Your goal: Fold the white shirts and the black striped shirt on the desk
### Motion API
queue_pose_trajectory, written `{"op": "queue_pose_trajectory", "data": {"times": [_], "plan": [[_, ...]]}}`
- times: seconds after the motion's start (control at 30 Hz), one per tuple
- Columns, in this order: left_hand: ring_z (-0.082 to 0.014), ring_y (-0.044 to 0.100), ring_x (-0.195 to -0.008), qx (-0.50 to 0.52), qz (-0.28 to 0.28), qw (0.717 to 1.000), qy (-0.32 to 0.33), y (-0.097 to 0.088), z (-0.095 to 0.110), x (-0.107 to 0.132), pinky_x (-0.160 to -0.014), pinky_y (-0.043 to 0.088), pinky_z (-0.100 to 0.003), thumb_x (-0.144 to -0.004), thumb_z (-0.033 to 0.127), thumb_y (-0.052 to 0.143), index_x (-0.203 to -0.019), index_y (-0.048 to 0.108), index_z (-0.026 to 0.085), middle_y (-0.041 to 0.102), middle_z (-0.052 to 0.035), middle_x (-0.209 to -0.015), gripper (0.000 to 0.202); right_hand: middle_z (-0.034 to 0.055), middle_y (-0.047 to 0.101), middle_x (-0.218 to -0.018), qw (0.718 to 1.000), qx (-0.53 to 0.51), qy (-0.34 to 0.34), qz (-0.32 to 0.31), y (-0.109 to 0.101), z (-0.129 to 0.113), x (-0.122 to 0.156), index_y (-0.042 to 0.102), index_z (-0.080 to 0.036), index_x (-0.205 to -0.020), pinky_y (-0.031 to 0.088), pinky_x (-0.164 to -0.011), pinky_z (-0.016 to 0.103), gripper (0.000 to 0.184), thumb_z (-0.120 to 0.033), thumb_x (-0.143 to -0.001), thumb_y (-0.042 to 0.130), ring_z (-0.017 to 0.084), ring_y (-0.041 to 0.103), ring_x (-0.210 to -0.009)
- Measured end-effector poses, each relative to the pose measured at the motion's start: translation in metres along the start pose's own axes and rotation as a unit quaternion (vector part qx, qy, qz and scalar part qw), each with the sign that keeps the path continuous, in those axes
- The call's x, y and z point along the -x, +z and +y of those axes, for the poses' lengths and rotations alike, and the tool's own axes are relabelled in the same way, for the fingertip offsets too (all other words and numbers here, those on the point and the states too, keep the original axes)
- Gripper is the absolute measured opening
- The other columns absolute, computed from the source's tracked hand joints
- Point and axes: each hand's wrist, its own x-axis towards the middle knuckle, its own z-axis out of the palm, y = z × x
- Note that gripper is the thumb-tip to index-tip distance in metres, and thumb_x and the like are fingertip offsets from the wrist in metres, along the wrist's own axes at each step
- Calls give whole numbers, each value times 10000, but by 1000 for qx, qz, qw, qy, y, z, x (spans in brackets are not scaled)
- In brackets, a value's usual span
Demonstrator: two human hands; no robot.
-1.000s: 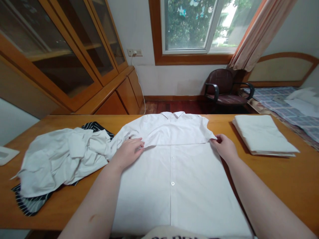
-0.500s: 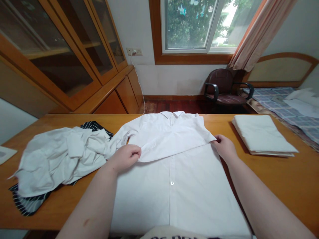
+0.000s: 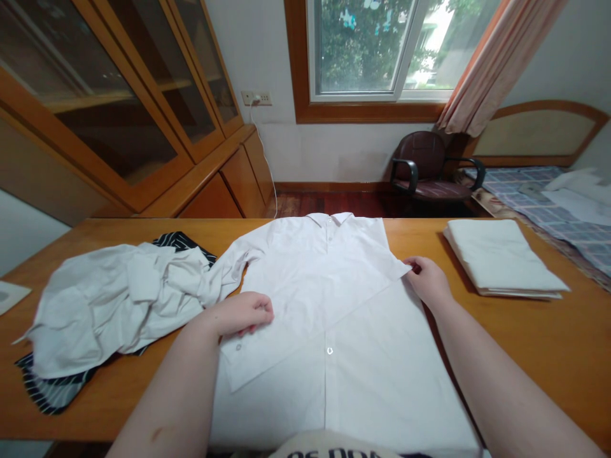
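A white button-up shirt (image 3: 363,369) lies flat on the wooden table (image 3: 548,337), collar at the far edge. One sleeve (image 3: 305,305) is folded across the chest and runs diagonally down to the left, its cuff near the shirt's left side. My left hand (image 3: 241,313) is closed on the sleeve near the cuff. My right hand (image 3: 427,280) rests at the shirt's right shoulder edge, fingers curled and pressing on the fold corner.
A crumpled pile of white clothes (image 3: 114,299) over a dark striped garment (image 3: 52,391) lies on the table's left. A folded white stack (image 3: 501,257) sits at the right. Behind are a wooden cabinet (image 3: 143,127), a chair (image 3: 424,168) and a bed (image 3: 548,191).
My left hand has pulled the sleeve end toward me and leftward, so the sleeve now lies diagonally across the shirt front. My right hand has stayed at the right shoulder.
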Motion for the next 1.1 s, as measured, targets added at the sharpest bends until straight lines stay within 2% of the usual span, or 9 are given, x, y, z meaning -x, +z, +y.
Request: {"op": "queue_pose_trajectory", "data": {"times": [0.03, 0.1, 0.2, 0.27, 0.4, 0.53, 0.83, 1.0, 1.1], "plan": [[-139, 483, -482, -1, 17, 1000, 10, 1, 1, -2, -473, 348, -248, -726, 440, 501, -850, 640, 206, 572, 20, -584, 299, 24, 615, -799, 1000, -4, -19, 3, 0, 0, 0, 656, -205, -879, 396, -667, 269, 243, -234, -679, 521, 167, 544, -731], [-160, 553, -598, -18, 107, 992, 64, 4, 4, -9, -560, 410, -258, -769, 460, 473, -903, 643, 216, 623, 1, -691, 327, 20, 602, -791, 999, -6, -33, 5, -1, -2, 1, 648, -206, -870, 392, -661, 265, 231, -239, -678, 525, 163, 533, -722], [-210, 580, -925, -68, 274, 948, 146, 8, 6, -24, -807, 431, -297, -810, 448, 453, -1014, 633, 210, 649, -52, -1007, 361, 12, 586, -722, 1000, 5, 11, 2, -3, -6, 2, 613, -208, -773, 360, -603, 263, 135, -259, -685, 526, 164, 513, -677], [-217, 561, -985, -84, 318, 932, 150, 10, 6, -33, -859, 413, -308, -816, 451, 460, -1090, 610, 194, 613, -74, -1119, 404, 10, 583, -701, 999, 12, 35, 0, -5, -8, 2, 586, -210, -732, 339, -576, 261, 93, -251, -679, 521, 164, 505, -661], [-175, 582, -775, -75, 292, 949, 88, 11, 0, -43, -689, 415, -275, -818, 468, 466, -1076, 609, 215, 642, -31, -908, 388, 10, 583, -699, 999, 23, 43, 5, -5, -9, 2, 556, -209, -718, 322, -565, 258, 68, -241, -676, 514, 162, 499, -655], [-149, 532, -629, -105, 250, 961, 59, 9, 0, -39, -567, 334, -253, -798, 438, 482, -765, 617, 211, 590, 12, -659, 266, 5, 590, -706, 998, 25, 51, 9, -5, -8, 2, 555, -216, -728, 320, -565, 259, 71, -261, -698, 509, 163, 500, -661], [-141, 473, -621, -99, 214, 970, 61, 1, 12, -19, -540, 280, -242, -765, 315, 433, -625, 478, 197, 526, 21, -630, 188, 25, 604, -728, 999, 45, 22, 3, -4, -3, 1, 596, -208, -699, 364, -603, 271, 80, -248, -692, 527, 175, 526, -692], [-156, 514, -667, -83, 207, 974, 47, -1, 8, -18, -578, 316, -242, -788, 381, 435, -695, 549, 197, 578, 10, -683, 235, 46, 634, -956, 995, -4, -90, -31, -1, -1, 2, 693, -220, -900, 430, -793, 293, 249, -195, -727, 516, 188, 572, -880], [-174, 547, -703, -73, 190, 978, 39, 1, 4, -22, -610, 343, -250, -792, 463, 448, -755, 601, 198, 619, -10, -742, 309, 51, 640, -1005, 990, 8, -127, -55, -4, -2, 4, 713, -228, -911, 416, -864, 324, 234, -247, -747, 548, 213, 564, -950]]}}
